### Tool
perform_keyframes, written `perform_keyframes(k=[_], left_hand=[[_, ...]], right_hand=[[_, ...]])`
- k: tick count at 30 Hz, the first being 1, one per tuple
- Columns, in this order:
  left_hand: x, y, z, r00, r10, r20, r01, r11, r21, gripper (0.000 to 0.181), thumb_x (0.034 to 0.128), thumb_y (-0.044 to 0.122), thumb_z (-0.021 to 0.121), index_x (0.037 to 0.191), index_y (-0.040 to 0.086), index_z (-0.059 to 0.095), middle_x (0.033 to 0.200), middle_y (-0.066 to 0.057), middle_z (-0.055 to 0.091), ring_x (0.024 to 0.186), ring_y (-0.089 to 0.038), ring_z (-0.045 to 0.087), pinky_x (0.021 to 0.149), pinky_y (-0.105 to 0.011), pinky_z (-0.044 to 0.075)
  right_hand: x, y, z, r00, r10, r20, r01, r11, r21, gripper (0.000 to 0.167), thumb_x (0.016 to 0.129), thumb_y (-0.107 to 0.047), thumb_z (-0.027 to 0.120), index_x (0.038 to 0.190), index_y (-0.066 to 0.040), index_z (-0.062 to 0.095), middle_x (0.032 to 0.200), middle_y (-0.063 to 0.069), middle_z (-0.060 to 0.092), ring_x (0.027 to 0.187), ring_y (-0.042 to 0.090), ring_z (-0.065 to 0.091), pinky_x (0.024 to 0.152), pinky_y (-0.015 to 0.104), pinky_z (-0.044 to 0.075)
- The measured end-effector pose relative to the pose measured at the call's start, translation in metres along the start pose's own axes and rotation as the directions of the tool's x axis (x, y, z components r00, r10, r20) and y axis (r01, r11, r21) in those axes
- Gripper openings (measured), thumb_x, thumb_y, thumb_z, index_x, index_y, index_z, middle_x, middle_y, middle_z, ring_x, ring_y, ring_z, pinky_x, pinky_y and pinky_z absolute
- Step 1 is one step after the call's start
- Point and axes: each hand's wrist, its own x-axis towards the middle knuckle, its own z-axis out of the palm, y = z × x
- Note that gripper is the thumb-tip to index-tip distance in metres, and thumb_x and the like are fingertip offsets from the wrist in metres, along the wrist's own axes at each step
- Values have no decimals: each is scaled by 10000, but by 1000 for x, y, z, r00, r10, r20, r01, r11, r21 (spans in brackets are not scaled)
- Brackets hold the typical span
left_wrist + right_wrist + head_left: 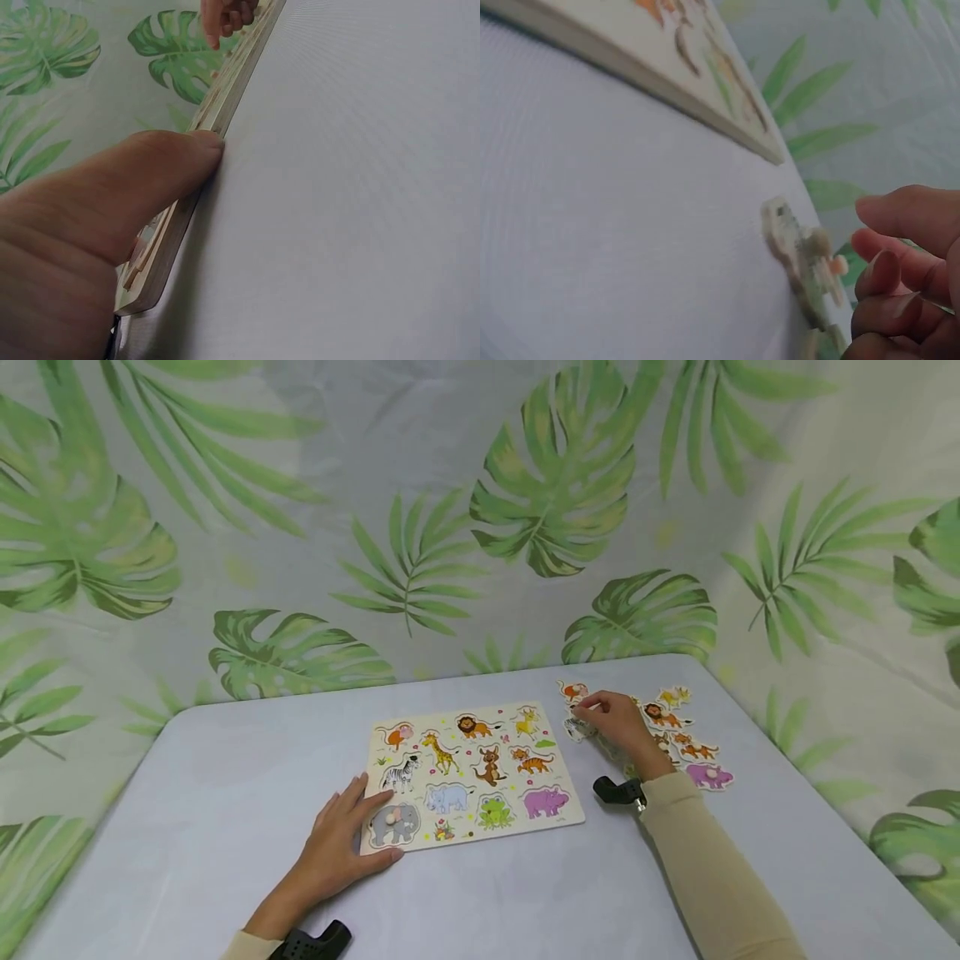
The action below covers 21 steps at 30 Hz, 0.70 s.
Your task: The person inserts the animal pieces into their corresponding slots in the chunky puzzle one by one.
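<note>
Head view: one animal puzzle board (465,762), flat, mid-table on a white tabletop (225,777). One elephant piece (397,835), knob up, in the board's left near corner. One left hand (341,831), fingers extended and spread at that corner, thumb along the near edge. One right hand (621,724), at the board's right, fingers loosely bent over the zebra piece (575,730). Loose pieces right of the board: monkey piece (576,692) beyond the zebra; lion piece (664,716), tiger piece (695,748) and purple hippo piece (709,777) farther right, hippo nearest me. Behind: leaf-print cloth (420,664).

Left wrist view: my left thumb (172,161), fairly straight, touching the board's near edge; remaining fingers I cannot see. Right hand beyond, small.

Right wrist view: thumb and curled fingers gripping nothing that I can see; one knobbed piece (781,244) just beside them, apart. Board's edge at far left.
</note>
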Motion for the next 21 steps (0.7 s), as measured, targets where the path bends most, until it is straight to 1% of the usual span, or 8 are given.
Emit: perform_keyframes(k=[5, 13, 21], left_hand=[[-1, 0, 0, 1000, 0, -1, 0, 1000, 3, 790, 724, 556, 760, 1382, 183, 533, 1544, -210, 269, 1423, -404, 210, 1139, -569, 115], [1, 0, -1, 1000, 3, 3, -3, 1000, 9, 789, 730, 559, 754, 1391, 196, 522, 1552, -202, 253, 1428, -403, 194, 1136, -573, 114], [-1, -2, 0, 1000, -2, 19, 2, 1000, 5, 795, 732, 571, 750, 1397, 203, 515, 1558, -195, 243, 1435, -391, 183, 1141, -566, 106]], right_hand=[[0, 4, 4, 1000, -4, 2, 4, 1000, -9, 329, 918, -320, 652, 1090, -40, 671, 818, 87, 585, 691, 211, 501, 599, 315, 418], [4, 7, 8, 1000, -9, 12, 8, 1000, 11, 304, 924, -321, 640, 1125, -96, 678, 826, 86, 563, 693, 223, 483, 601, 321, 420], [4, 10, 10, 999, 9, 35, -8, 999, -35, 305, 927, -308, 641, 1166, -122, 681, 837, 91, 561, 703, 223, 479, 598, 320, 410]])
